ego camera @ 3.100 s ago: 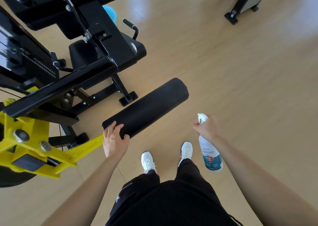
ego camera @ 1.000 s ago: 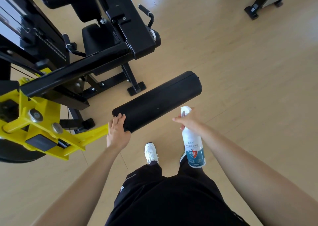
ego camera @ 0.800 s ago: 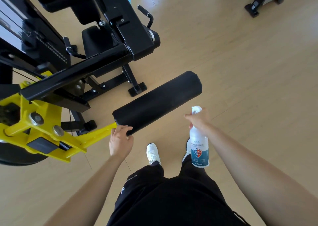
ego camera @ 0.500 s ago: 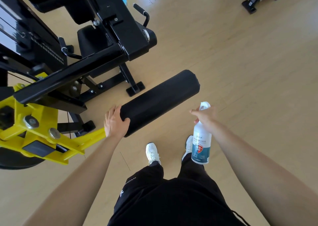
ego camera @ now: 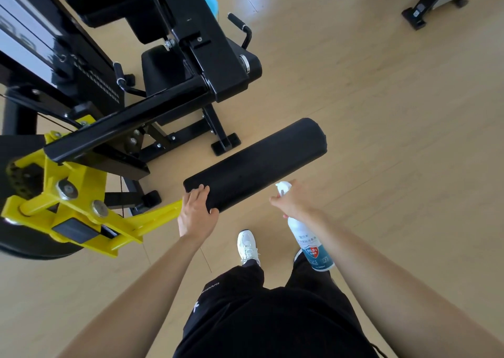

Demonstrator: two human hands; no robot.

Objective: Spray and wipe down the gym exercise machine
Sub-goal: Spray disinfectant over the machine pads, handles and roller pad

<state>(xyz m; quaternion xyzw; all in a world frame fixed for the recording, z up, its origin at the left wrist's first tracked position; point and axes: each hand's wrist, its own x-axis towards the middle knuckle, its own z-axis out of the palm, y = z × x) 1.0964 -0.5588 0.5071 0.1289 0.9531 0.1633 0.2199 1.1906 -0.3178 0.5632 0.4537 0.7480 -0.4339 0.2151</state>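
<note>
Pale wood floor. Left grip lies flat-fingered on the eight-o'clock end of the roller pad; right grip clasps the spray bottle. No cloth seen; I judge most wiping remains.

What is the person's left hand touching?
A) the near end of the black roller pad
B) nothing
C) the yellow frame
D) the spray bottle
A: the left hand rests on the near end of the black roller pad, while the right hand holds the spray bottle.
</note>
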